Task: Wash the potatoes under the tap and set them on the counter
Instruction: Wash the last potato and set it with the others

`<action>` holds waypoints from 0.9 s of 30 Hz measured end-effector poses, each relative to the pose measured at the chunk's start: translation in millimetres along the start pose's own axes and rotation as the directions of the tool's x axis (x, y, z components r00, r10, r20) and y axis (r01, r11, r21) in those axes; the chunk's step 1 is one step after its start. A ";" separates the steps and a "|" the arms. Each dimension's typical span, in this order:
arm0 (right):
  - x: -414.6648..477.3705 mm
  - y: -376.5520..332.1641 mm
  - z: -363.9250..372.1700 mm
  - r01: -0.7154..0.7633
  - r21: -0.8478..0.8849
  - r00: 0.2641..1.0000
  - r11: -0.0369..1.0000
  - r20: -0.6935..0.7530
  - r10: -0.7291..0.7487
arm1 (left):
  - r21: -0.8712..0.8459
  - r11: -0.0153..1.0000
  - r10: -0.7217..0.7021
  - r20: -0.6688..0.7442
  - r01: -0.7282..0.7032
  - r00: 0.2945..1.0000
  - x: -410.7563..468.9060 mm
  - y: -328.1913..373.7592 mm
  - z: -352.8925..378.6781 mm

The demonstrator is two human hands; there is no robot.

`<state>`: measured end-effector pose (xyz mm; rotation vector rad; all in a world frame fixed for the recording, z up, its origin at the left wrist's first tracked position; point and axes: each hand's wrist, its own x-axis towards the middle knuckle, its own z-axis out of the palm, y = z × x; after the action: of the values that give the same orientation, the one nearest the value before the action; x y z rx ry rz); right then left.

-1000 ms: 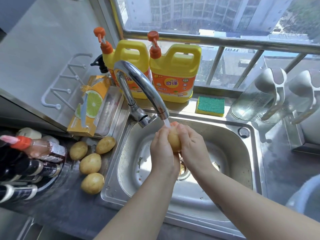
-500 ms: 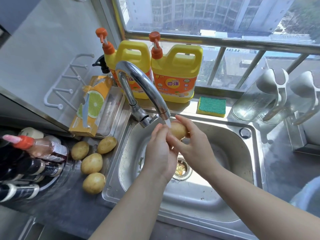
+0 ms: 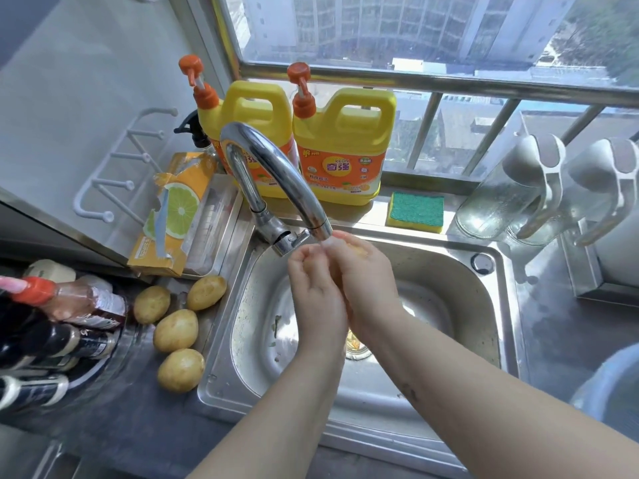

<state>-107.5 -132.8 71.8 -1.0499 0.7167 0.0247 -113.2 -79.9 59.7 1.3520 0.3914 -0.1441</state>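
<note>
Left hand (image 3: 316,292) and right hand (image 3: 368,281) curl round potato (image 3: 359,251) under tap (image 3: 276,174); suggest rotating it while rubbing every side, staying low over sink (image 3: 480,305) to limit splash.

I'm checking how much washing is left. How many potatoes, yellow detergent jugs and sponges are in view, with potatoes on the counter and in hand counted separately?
Potatoes on the counter: 4
Potato held between the left hand and right hand: 1
Yellow detergent jugs: 2
Sponge: 1
Total: 8
</note>
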 end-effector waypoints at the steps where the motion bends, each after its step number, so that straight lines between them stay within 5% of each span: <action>1: 3.8 -0.9 1.4 -0.157 0.177 0.988 0.971 0.031 0.154 | 0.079 0.993 0.082 0.045 -0.085 0.996 -1.7 -2.9 -3.9; 3: 8.2 -5.9 1.0 -0.350 0.362 0.934 0.864 0.062 0.352 | 0.211 0.956 0.170 0.156 -0.201 0.973 -4.3 -7.9 -14.0; 5: 12.0 -7.4 -2.2 -0.364 0.381 0.926 0.850 0.050 0.375 | 0.294 0.922 0.185 0.236 -0.252 0.954 -1.3 -13.5 -24.0; 10: 6.1 -4.5 -6.5 0.014 -0.015 0.995 1.000 -0.098 -0.015 | 0.043 0.998 -0.064 0.298 0.053 0.952 1.0 -10.2 -19.4; 13: 1.3 -7.3 -9.0 0.264 -0.311 0.961 0.913 -0.001 -0.278 | -0.051 0.960 -0.245 0.333 0.276 0.911 -0.3 2.7 -14.2; 19: -4.9 9.3 -15.0 0.457 -0.509 0.889 0.729 0.272 -0.368 | -0.246 0.882 -0.380 0.134 0.402 0.915 21.5 6.4 -8.7; 23: -7.0 11.7 -9.9 0.139 -0.297 0.978 0.945 0.191 -0.084 | -0.174 0.946 -0.283 -0.026 0.274 0.959 23.0 5.5 -8.0; 27: -9.4 0.5 -14.8 -0.237 -0.088 0.915 0.967 0.316 0.253 | 0.213 0.972 0.109 -0.022 -0.102 0.994 19.4 3.4 -16.2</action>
<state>-122.8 -141.4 72.2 -0.9653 0.5441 0.4260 -97.3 -61.0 53.3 1.5836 0.3384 -0.0762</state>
